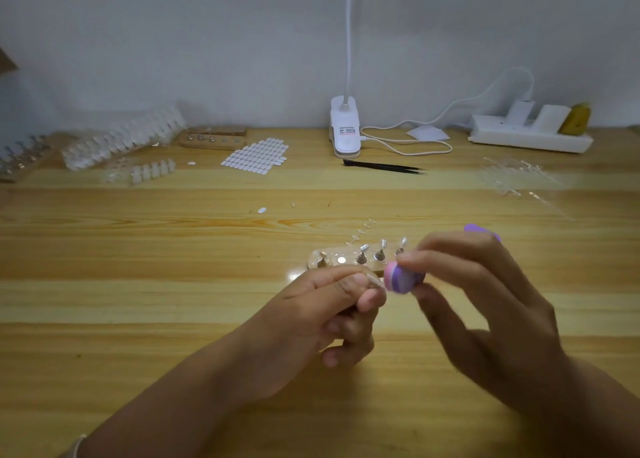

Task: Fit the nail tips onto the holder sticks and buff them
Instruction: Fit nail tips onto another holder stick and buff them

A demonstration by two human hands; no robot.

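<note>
Pinching a clear, glossy nail tip [375, 280] in our left hand [332, 305], we hold a rounded pink-and-purple buffer [403, 277] against it with our right hand [485, 294]. Both blur above the wooden counter [173, 284].

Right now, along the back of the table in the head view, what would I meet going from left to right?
Clear nail tip trays → wooden holder block → white sticker sheet → clip lamp → power strip.

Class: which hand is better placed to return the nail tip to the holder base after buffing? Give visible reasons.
Probably left. The left hand holds the nail tip just in front of the holder base, while the right hand is occupied gripping the purple buffer.
</note>
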